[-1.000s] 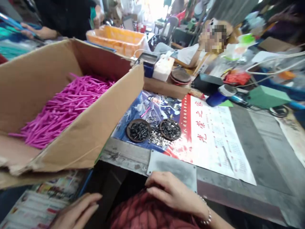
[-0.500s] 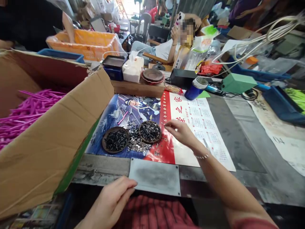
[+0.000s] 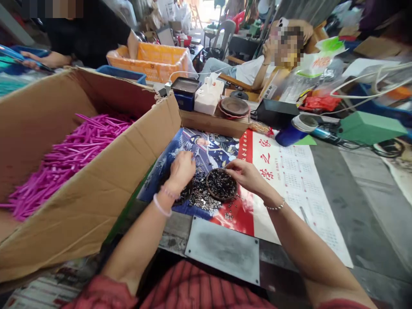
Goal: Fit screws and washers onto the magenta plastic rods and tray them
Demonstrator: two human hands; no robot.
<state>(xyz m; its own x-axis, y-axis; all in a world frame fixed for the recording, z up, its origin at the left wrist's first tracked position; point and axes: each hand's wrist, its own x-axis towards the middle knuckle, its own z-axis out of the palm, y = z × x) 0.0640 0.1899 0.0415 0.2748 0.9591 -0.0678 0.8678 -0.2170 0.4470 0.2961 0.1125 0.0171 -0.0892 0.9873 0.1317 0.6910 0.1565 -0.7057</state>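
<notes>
My left hand [image 3: 182, 170] hovers over the left round dish, covering most of it, with its fingers curled down toward the loose silver washers [image 3: 201, 195]. Whether it holds anything is hidden. My right hand [image 3: 246, 175] rests at the far rim of the right dish [image 3: 221, 185], which is filled with small dark screws; its fingers are pinched together at the rim. Both dishes sit on a printed calendar sheet [image 3: 283, 176] spread on the metal table [image 3: 347, 201].
A large cardboard box [image 3: 80, 201] of pink plastic sticks [image 3: 71, 154] stands at the left. Behind the dishes are a wooden block [image 3: 214, 123], a tissue box [image 3: 208, 93], a blue cup [image 3: 293, 128] and a green box [image 3: 367, 126]. Other people sit at the back.
My left hand has come up from the table's front edge to the left dish. My right hand has stayed near the right dish, shifting slightly along its rim.
</notes>
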